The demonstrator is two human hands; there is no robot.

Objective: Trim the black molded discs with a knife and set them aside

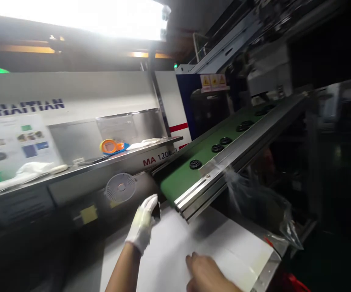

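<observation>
My left hand (142, 225), in a white glove, is raised beside the lower end of the green conveyor belt (178, 182). Its fingers are closed round a dark, rounded part (156, 211), of which only one side shows. Bare and slightly blurred, my right hand (207, 272) is low over the white work surface (166, 251). Its fingers are curled in, and whatever they may hold is hidden. Several black ringed round parts (195, 164) lie spaced out along the belt, the nearest one close to its lower end.
A metal rail (221, 162) edges the sloping belt, with a clear plastic bag (260, 198) hanging from it. Left of the belt are a small round fan (120, 187) and a metal ledge (127, 153) bearing an orange-and-blue tape dispenser (113, 147) and white cloths. A large white machine stands behind.
</observation>
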